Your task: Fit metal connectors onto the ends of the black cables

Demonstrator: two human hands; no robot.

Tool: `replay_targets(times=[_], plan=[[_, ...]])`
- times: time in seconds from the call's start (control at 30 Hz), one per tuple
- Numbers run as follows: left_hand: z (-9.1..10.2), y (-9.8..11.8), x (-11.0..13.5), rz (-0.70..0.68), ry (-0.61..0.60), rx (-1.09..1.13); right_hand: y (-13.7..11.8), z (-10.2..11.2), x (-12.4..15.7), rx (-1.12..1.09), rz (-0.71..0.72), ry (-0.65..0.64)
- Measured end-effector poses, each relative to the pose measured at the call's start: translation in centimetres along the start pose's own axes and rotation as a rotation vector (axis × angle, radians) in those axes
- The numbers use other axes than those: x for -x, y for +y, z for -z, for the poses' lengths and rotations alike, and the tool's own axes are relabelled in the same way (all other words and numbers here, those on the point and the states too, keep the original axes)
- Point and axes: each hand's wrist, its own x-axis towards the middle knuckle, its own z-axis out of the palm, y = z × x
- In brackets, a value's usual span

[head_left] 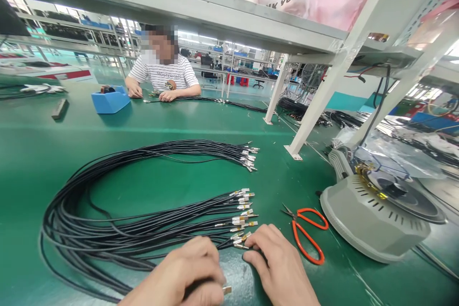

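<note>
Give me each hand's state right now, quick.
Left hand: closed, fingers pinching a cable's metal connector.
Right hand: open, fingers resting on the cable ends, holding nothing.

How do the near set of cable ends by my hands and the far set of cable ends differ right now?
The near cable ends fan out loosely, while the far cable ends bunch tightly together. The near ends show gold-coloured connectors; the far ends look mostly silver. The right hand touches the near ends, with the left hand pinching one connector; nothing touches the far ends. Both belong to the same looped bundle of black cables on the green table.
</note>
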Motion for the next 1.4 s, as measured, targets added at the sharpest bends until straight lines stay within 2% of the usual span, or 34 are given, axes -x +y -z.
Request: replay_targets(times=[0.1, 0.23, 0.33, 0.43, 0.57, 0.73, 0.87, 0.97, 1.07, 1.13, 1.2, 1.27, 1.33, 1.4], plan=[[-0.2, 0.5, -2.3, 0.107, 0.121, -0.099, -0.1, -0.2, -0.1, -0.042, -0.027, 0.082], [-1.7, 0.0, -4.3, 0.095, 0.137, -0.258, 0.4, -0.2, -0.4, 0.044, 0.000, 0.096], [-2.2, -0.4, -4.8, 0.014, 0.140, -0.376, 0.7, 0.0, -0.4, 0.016, 0.032, 0.093], [-2.0, -0.4, -4.6, -0.105, 0.150, -0.422, 0.7, 0.2, -0.2, -0.010, 0.134, 0.082], [-1.8, 0.0, -4.1, -0.127, 0.135, -0.336, 0.4, 0.6, 0.1, -0.016, 0.245, 0.081], [-1.8, 0.0, -3.5, -0.043, 0.049, -0.323, -0.2, 1.2, 0.4, -0.245, 0.142, 0.130], [-1.6, -0.3, -3.3, 0.071, 0.104, -0.273, -0.7, 1.2, 0.5, -0.343, 0.057, 0.090], [-1.5, -0.4, -3.1, 0.100, 0.117, -0.262, -0.7, 1.0, 0.6, -0.336, 0.063, 0.063], [-1.4, 0.1, -2.9, 0.064, 0.106, -0.219, -0.5, 0.7, 0.6, -0.358, 0.103, 0.036], [-1.2, 0.7, -2.8, 0.078, 0.048, -0.117, -0.3, 0.5, 0.7, -0.382, 0.143, 0.044], [-0.7, 1.4, -2.8, 0.166, -0.055, 0.016, -0.3, 0.4, 0.7, -0.355, 0.203, 0.084], [-0.1, 2.1, -2.9, 0.232, -0.099, 0.067, -0.2, 0.2, 0.8, -0.280, 0.259, 0.144], [0.3, 2.5, -2.8, 0.188, -0.052, 0.048, -0.2, 0.1, 0.8, -0.224, 0.284, 0.183], [0.4, 2.6, -2.8, 0.092, 0.021, 0.011, -0.1, 0.1, 0.8, -0.251, 0.263, 0.164]])
